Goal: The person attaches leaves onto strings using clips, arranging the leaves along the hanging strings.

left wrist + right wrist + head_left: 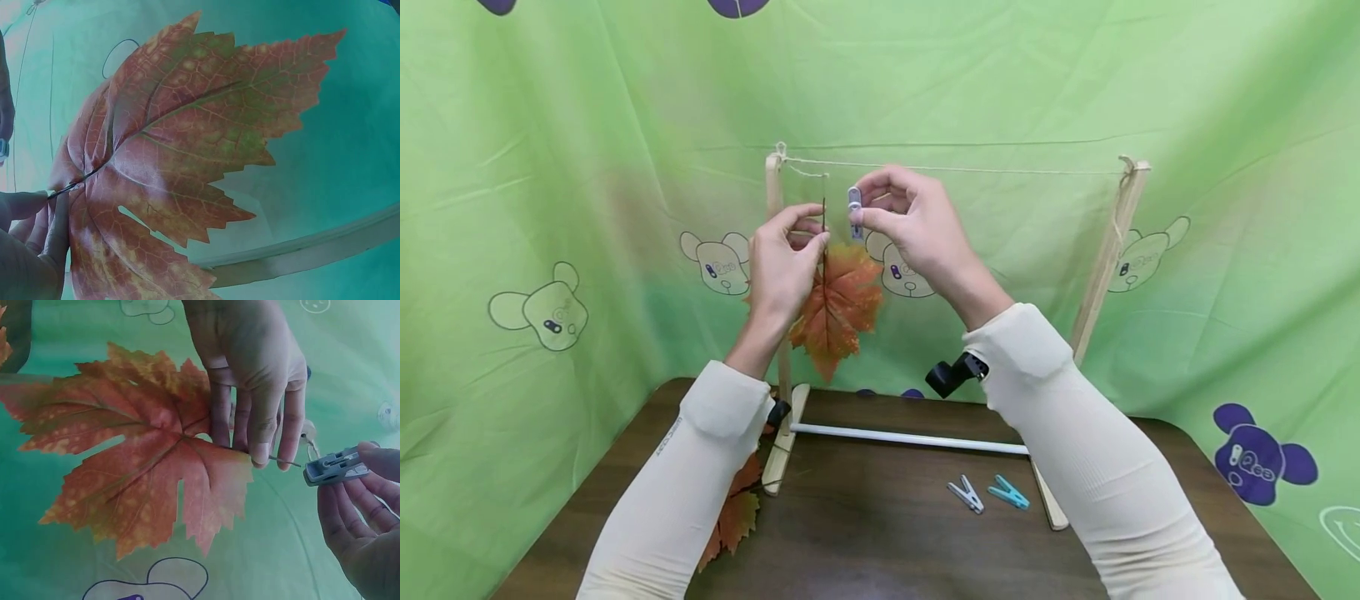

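Note:
An orange-red maple leaf [837, 304] hangs stem-up below my left hand [784, 262], whose thumb and fingers pinch its dark stem [824, 218]. Close to the right of the stem, my right hand [917, 218] holds a grey clothespin [855, 208] between thumb and fingers. In the right wrist view the clothespin [337, 465] lies just beyond the stem's tip, with a small gap between them. The left wrist view shows the leaf [181, 131] large, with left fingers [56, 234] at its stem. A string [955, 169] runs above both hands.
Two wooden posts [1108, 250] carry the string, joined low by a white rod [910, 437]. On the brown table [865, 533] lie a grey clothespin [966, 494] and a blue clothespin [1009, 492]. More leaves [737, 517] lie by the left forearm. A green curtain [1000, 83] hangs behind.

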`<state>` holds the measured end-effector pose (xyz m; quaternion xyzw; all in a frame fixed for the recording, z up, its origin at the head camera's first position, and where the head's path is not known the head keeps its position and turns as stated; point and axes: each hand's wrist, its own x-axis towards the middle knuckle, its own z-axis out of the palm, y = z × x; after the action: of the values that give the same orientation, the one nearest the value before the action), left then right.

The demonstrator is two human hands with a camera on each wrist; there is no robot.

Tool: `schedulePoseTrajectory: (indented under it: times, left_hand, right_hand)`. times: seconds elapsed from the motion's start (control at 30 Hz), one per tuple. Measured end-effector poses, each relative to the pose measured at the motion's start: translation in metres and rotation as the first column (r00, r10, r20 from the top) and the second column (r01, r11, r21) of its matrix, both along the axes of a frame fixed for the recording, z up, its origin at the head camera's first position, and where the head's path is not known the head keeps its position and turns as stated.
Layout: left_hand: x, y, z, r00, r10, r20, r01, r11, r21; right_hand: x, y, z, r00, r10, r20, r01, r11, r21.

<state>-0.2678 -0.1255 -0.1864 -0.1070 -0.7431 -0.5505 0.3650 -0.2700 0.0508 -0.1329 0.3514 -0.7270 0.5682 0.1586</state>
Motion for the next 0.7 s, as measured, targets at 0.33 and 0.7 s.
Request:
schedulePoseTrajectory:
  times: [0.33, 0.7]
  left_hand:
    - [0.0, -0.001, 0.003, 1.0, 0.002, 0.009, -0.002, 1.0, 0.031]
    - [0.0, 0.0, 0.002, 1.0, -0.02, 0.024, 0.019, 0.999, 0.047]
  right_hand:
    - [-0.003, -0.015, 0.011, 0.998, 0.039, 0.046, -0.034, 0.993, -0.111]
    - [-0.002, -0.027, 0.027, 0.995, 0.069, 0.068, -0.05, 0.966, -0.255]
